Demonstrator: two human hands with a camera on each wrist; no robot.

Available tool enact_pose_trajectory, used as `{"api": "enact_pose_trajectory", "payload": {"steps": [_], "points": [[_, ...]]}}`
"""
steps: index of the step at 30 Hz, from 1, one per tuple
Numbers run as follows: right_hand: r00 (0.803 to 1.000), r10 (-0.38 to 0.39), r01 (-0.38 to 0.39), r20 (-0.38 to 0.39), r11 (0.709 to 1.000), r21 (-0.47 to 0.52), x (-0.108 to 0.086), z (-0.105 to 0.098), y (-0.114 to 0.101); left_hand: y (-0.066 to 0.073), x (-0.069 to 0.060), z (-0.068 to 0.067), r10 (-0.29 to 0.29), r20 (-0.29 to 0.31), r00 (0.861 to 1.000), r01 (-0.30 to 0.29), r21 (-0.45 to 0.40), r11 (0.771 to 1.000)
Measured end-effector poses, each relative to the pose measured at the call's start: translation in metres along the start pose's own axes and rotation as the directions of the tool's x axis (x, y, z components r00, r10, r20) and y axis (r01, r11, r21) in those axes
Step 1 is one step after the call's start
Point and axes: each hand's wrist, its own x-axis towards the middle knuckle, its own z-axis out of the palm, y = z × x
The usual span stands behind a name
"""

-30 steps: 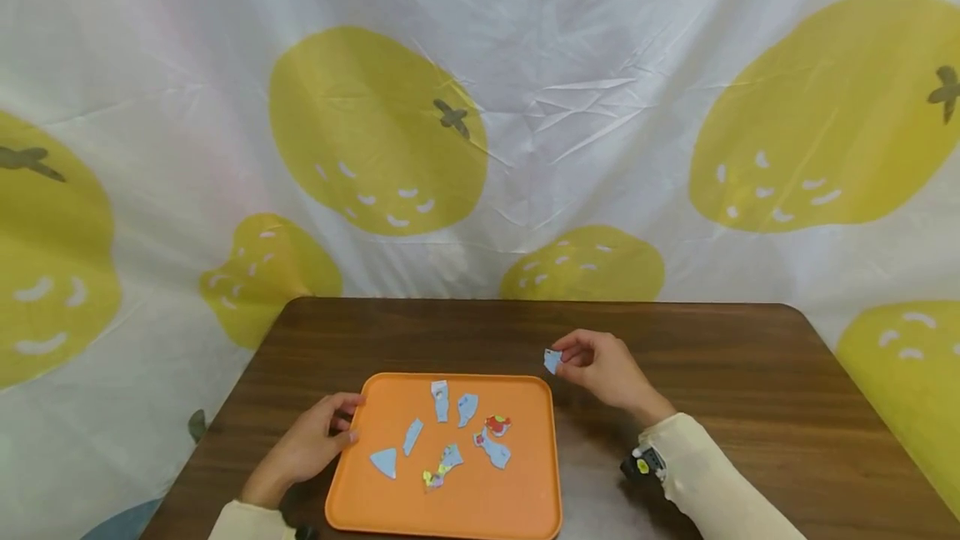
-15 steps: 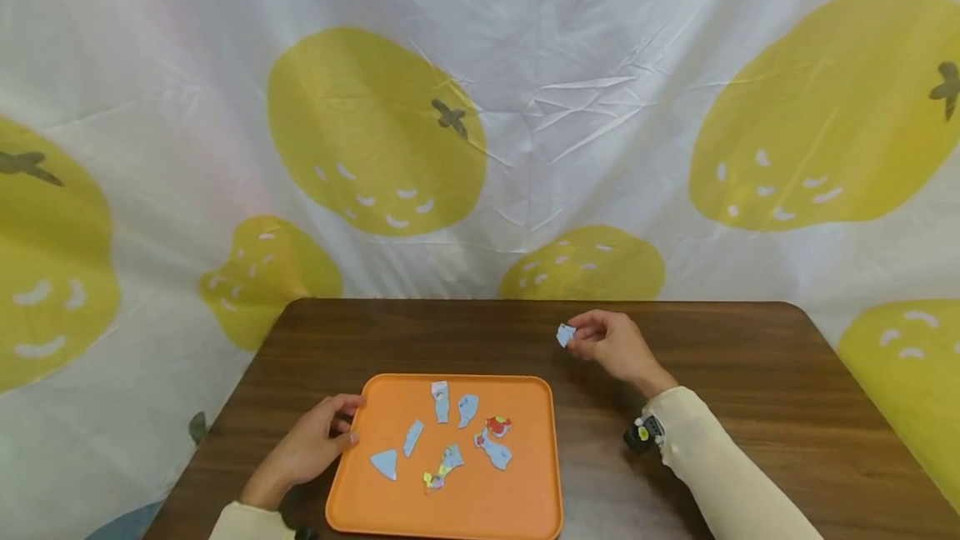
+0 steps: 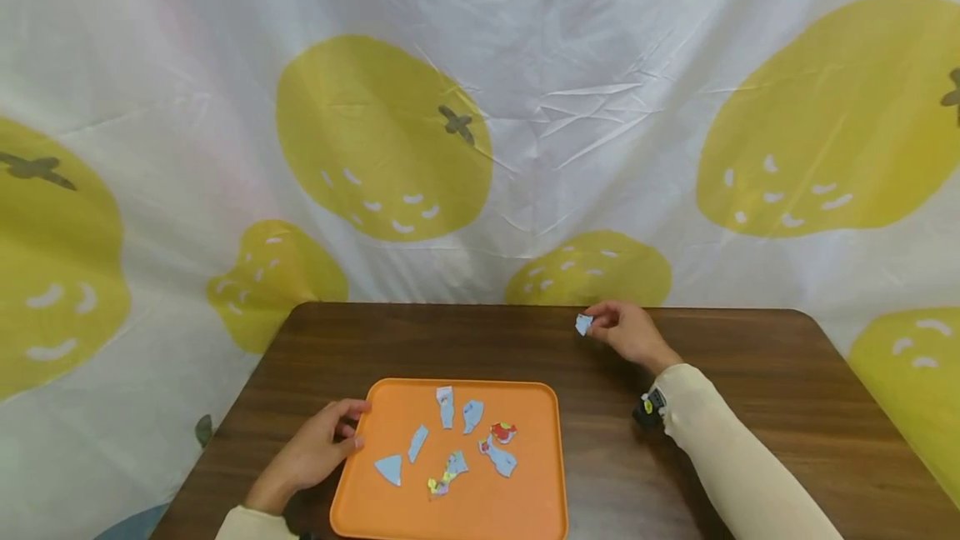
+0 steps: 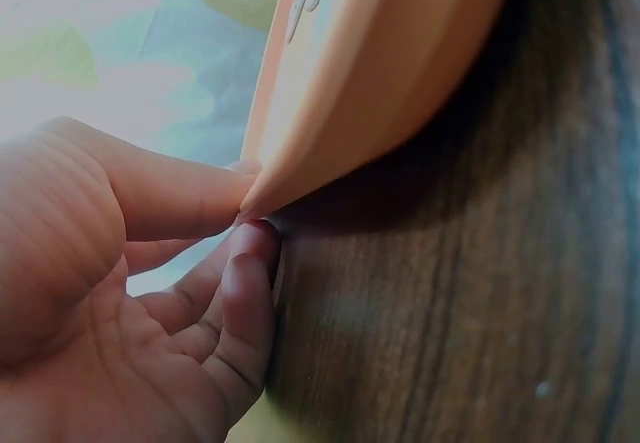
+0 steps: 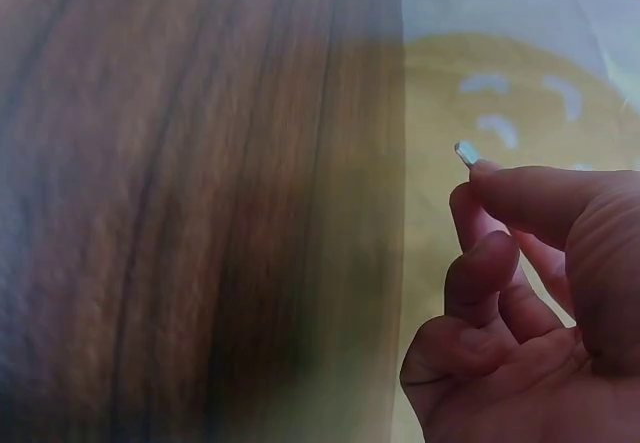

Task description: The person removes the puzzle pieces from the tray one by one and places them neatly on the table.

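My right hand (image 3: 630, 334) pinches a small light-blue puzzle piece (image 3: 583, 324) between thumb and fingertips, raised near the far edge of the table. Seen from the right wrist, the piece (image 5: 466, 154) shows nearly edge-on. At the left side of an orange tray (image 3: 517, 511), my left hand (image 3: 313, 448) pinches the rim, thumb on top in the left wrist view. Several flat, irregular light-blue pieces lie apart on the tray, among them a triangular piece (image 3: 390, 469), a piece with a red figure (image 3: 502, 432) and one with yellow patches (image 3: 448, 473).
The tray sits on a dark wood table (image 3: 720, 407) with rounded far corners. Right behind the table hangs a white curtain (image 3: 570, 148) printed with big yellow fruit.
My right hand has moved away from the tray, towards the far edge and slightly right, carrying the puzzle piece. My left hand stays at the tray rim.
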Motion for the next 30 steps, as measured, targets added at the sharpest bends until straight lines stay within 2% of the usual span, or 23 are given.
{"api": "enact_pose_trajectory", "payload": {"steps": [6,11,23,30], "points": [[0.999,0.041,-0.041,0.009,0.999,-0.030,0.006,-0.004,0.012,0.001,0.000,0.001,0.023,0.009,1.000,-0.023,-0.016,1.000],[0.998,0.064,-0.064,0.001,0.997,-0.052,0.009,-0.004,0.019,0.000,0.000,0.002,0.011,0.011,1.000,-0.011,-0.018,1.000],[0.994,0.104,-0.100,0.023,0.985,-0.138,0.017,-0.002,0.016,-0.005,0.002,-0.001,0.014,-0.007,1.000,-0.014,-0.002,1.000],[0.995,0.099,-0.095,0.023,0.987,-0.126,0.015,0.000,0.021,-0.007,0.002,0.000,0.006,0.008,1.000,-0.006,-0.018,1.000]]}}
